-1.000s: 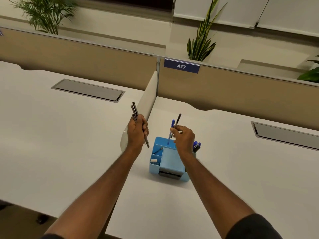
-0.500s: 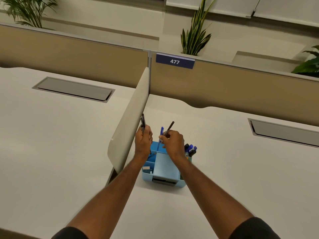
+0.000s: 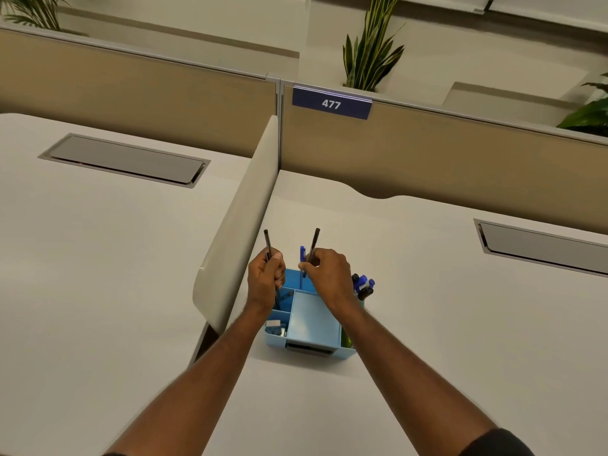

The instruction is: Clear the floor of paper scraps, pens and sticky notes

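Your left hand (image 3: 266, 280) gripped dark pens (image 3: 267, 243); your right hand (image 3: 325, 274) held two pens (image 3: 312, 248) over the organiser (image 3: 314, 324). Stowing unfinished; floor unseen.

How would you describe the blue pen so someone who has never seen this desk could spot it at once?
Find the sign reading 477 on the tan partition, then look down the white desk to the light blue organiser under the two hands. The blue pen stands upright in its back compartment, beside the right hand. The pens on either side of it are black and held in hands.
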Action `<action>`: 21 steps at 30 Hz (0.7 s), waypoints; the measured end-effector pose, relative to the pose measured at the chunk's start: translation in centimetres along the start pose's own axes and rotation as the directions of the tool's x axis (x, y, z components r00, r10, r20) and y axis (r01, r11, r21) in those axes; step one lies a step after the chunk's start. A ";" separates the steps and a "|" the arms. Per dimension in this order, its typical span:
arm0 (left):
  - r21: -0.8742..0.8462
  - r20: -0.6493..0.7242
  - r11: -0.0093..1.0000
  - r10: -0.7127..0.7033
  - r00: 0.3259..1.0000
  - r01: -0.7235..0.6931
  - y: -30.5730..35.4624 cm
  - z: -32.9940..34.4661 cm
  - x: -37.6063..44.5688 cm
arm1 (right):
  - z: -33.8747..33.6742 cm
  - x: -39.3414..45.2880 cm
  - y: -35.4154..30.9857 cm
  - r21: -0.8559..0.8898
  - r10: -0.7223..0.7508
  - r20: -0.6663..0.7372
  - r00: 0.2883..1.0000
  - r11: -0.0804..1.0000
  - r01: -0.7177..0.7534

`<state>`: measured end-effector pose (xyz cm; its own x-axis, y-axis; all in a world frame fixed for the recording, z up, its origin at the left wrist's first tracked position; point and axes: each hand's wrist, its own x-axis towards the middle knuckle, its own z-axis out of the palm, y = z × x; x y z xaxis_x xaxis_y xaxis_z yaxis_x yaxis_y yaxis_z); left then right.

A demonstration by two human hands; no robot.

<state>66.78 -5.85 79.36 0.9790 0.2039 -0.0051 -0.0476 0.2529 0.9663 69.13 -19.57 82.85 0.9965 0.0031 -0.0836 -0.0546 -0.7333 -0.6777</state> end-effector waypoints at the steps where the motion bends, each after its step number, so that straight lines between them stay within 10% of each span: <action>1: 0.005 0.013 1.000 0.010 1.000 -0.010 0.0 -0.1 -0.1 | 0.0 -0.1 0.1 -0.010 0.001 0.006 1.000 1.000 -0.001; 21: 0.292 -0.006 0.933 0.221 0.975 -0.209 1.3 -0.1 0.6 | -2.9 -0.6 -0.3 -0.049 0.076 0.077 0.994 0.996 -0.072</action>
